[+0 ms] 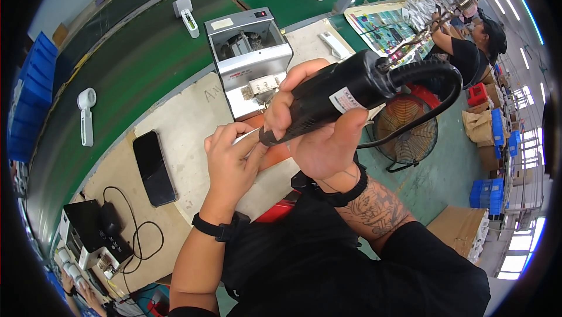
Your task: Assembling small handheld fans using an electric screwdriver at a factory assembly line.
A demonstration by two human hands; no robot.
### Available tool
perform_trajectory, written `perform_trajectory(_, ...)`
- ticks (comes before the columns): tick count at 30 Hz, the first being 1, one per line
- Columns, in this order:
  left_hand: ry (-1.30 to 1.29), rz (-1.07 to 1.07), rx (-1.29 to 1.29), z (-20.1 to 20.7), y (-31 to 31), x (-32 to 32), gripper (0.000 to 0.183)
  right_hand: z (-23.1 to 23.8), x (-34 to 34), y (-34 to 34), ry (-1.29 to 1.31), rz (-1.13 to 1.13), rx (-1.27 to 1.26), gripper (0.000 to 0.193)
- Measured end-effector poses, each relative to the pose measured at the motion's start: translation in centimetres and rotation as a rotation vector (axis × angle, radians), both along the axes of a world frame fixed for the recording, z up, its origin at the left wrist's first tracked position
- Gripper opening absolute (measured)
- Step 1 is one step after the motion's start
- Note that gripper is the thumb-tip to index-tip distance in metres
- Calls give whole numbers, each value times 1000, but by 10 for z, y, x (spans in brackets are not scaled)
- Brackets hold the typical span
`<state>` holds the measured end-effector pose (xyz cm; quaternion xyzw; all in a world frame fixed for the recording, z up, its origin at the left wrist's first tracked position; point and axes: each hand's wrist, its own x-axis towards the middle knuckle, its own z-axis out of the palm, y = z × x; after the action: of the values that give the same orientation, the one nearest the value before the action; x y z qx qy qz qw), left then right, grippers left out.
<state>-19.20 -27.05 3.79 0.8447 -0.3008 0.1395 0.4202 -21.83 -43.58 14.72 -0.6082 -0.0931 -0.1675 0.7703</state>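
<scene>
My right hand (325, 153) is wrapped round a black electric screwdriver (333, 91) with a white label and a thick black cable at its rear end. The tool is tilted, its nose pointing down and left towards my left hand (231, 156). My left hand's fingers are closed close to that nose, and a small white part shows between them; its kind is mostly hidden. Beneath both hands lies an orange piece (275, 157). Just beyond them stands a grey screw feeder (249, 53) with an open top and a small tray of metal at its front.
A black phone (154, 168) lies on the table left of my hands. White handheld devices (86, 115) rest on the green conveyor belt (140, 77). At lower left are a black box (88, 223) and looping cable. A floor fan (405, 127) and another person (477, 39) are at right.
</scene>
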Motion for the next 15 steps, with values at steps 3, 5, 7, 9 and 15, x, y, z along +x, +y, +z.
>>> perform_trajectory(3,12,6,1,-1,-1,0,25,-1,0,0,-1,23,11,109)
perform_trajectory(5,34,-1,15,1,0,-1,26,0,0,0,2,10,-7,109)
perform_trajectory(7,55,-9,29,1,0,-1,28,0,0,0,-2,10,-5,109)
perform_trajectory(9,2,10,12,-1,-1,0,27,0,0,0,-8,12,-3,109)
perform_trajectory(15,-12,2,13,-3,0,0,21,-2,-1,0,-17,21,27,109)
